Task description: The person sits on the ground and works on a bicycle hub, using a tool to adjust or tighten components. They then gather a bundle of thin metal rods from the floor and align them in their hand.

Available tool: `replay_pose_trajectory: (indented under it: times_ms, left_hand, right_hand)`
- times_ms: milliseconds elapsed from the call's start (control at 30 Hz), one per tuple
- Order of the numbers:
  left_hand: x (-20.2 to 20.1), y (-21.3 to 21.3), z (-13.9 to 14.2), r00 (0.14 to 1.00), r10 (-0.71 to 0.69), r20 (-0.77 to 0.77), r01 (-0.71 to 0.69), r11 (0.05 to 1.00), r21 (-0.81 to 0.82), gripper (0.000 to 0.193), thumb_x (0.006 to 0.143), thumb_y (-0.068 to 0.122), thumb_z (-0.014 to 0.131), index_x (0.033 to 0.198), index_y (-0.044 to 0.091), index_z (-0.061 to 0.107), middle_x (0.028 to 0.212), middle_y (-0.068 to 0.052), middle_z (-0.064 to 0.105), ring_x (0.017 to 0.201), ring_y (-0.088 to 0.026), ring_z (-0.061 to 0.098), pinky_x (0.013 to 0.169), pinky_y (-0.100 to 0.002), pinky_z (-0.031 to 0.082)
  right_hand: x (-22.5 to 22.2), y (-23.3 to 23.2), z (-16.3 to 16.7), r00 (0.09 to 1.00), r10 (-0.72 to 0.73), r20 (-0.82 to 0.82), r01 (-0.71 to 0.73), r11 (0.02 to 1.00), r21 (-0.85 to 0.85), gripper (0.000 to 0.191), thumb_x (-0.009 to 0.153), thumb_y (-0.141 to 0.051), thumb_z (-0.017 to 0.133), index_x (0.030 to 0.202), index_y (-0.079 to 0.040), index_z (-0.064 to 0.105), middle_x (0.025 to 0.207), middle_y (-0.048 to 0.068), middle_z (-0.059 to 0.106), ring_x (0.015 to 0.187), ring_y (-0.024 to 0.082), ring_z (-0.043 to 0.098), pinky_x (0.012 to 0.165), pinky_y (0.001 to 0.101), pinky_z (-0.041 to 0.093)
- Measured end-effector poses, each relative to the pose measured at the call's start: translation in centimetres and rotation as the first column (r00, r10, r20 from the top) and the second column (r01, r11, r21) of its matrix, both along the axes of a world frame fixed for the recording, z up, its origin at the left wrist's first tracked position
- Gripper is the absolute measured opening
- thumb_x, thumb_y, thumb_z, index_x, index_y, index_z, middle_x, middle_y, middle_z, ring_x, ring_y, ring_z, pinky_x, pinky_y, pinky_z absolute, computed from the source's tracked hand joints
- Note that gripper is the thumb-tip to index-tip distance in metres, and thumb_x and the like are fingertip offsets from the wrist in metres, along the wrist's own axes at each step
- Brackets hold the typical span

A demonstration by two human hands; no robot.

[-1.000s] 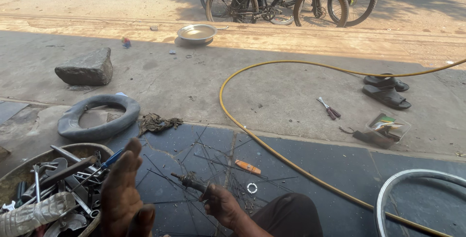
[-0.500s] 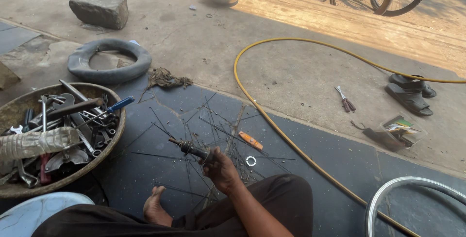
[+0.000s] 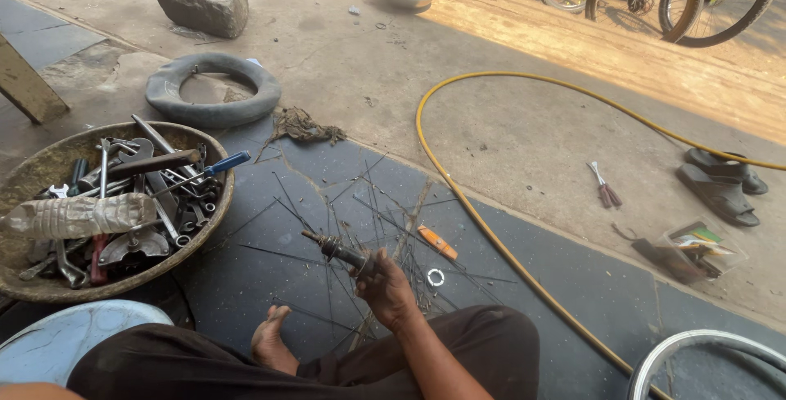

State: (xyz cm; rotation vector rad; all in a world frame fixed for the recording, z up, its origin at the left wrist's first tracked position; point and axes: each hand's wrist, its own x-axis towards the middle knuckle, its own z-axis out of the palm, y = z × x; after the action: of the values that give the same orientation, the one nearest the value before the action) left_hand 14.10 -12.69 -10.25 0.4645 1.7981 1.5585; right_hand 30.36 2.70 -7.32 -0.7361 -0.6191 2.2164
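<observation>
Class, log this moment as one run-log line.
right hand: grips wheel hub | left hand: out of view | spokes: scattered on floor | tool basin: beside left leg

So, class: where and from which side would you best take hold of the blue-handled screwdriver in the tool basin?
Grip the blue-handled screwdriver by its blue handle, from the basin's right rim: the handle juts over that rim, clear of the other tools, while its shaft lies among them.

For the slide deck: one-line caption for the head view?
Seated person's right hand grips a wheel hub over scattered spokes, beside a tool basin and yellow hose.
</observation>
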Motion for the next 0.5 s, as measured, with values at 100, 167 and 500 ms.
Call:
replay_pose_trajectory:
  times_ms: [100, 167, 500]
  left_hand:
    - [-1.1, 1.4, 0.4, 1.000, -0.008, -0.015, 0.008, 1.000, 0.004, 0.084, 0.100, 0.059, 0.053, 0.161, 0.004, 0.032, 0.170, -0.022, 0.036, 0.163, -0.036, 0.031, 0.133, -0.051, 0.026]
    - [-2.3, 2.6, 1.5, 0.999, -0.016, -0.035, 0.016, 1.000, 0.009, 0.085, 0.100, 0.060, 0.053, 0.161, 0.004, 0.032, 0.171, -0.022, 0.036, 0.163, -0.036, 0.031, 0.133, -0.051, 0.026]
    - [-6.8, 6.7, 10.0, 0.988, -0.140, -0.071, 0.142, 0.989, 0.032, 0.090, 0.100, 0.065, 0.050, 0.162, 0.003, 0.030, 0.171, -0.023, 0.035, 0.164, -0.036, 0.031, 0.134, -0.050, 0.026]
  right_hand:
    - [-0.2, 0.7, -1.4, 1.000, -0.021, -0.011, 0.021, 0.999, -0.050, 0.047, 0.096, -0.053, 0.060, 0.113, -0.010, 0.063, 0.092, 0.013, 0.071, 0.071, 0.017, 0.060, 0.065, 0.0304, 0.048]
    - [0.0, 0.8, -2.7, 0.999, -0.013, -0.031, 0.012, 0.998, -0.055, 0.048, 0.096, -0.053, 0.060, 0.114, -0.009, 0.063, 0.092, 0.014, 0.070, 0.071, 0.018, 0.060, 0.065, 0.0309, 0.049]
    - [-4.8, 7.9, -4.9, 0.992, -0.040, -0.120, 0.021, 0.988, -0.155, 0.050, 0.094, -0.054, 0.060, 0.114, -0.007, 0.063, 0.091, 0.015, 0.071, 0.069, 0.019, 0.062, 0.063, 0.0316, 0.049]
